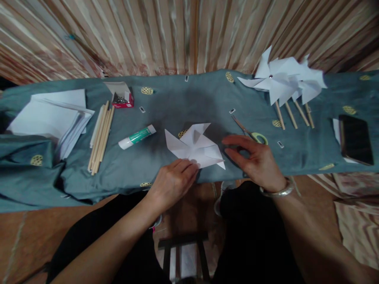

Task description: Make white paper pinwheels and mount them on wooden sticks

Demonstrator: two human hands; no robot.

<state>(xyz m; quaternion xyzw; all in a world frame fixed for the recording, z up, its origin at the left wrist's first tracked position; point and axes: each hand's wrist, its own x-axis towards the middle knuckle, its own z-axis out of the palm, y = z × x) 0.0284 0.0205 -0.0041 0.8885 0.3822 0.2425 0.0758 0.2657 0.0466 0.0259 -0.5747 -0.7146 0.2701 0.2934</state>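
Observation:
A white paper pinwheel (204, 148) without a stick lies near the table's front edge, its blades folded toward the middle. My left hand (176, 179) pinches its near edge, the fingers closed on the paper. To the right of the pinwheel, my right hand (251, 157) hovers apart from it, thumb and fingers spread with nothing visible between them. Just beyond that hand lies a pair of scissors (259, 137) with yellow-green handles, partly covered by the fingers. A glue stick (137, 137) with a green label rests left of the pinwheel.
Wooden sticks (102, 138) lie at left, beside a stack of white paper (56, 112). Behind them stands an open red box (122, 98) of small metal pieces. Finished pinwheels (284, 79) on sticks overlap at back right. A phone (356, 139) lies far right on the cloth-covered table (204, 104).

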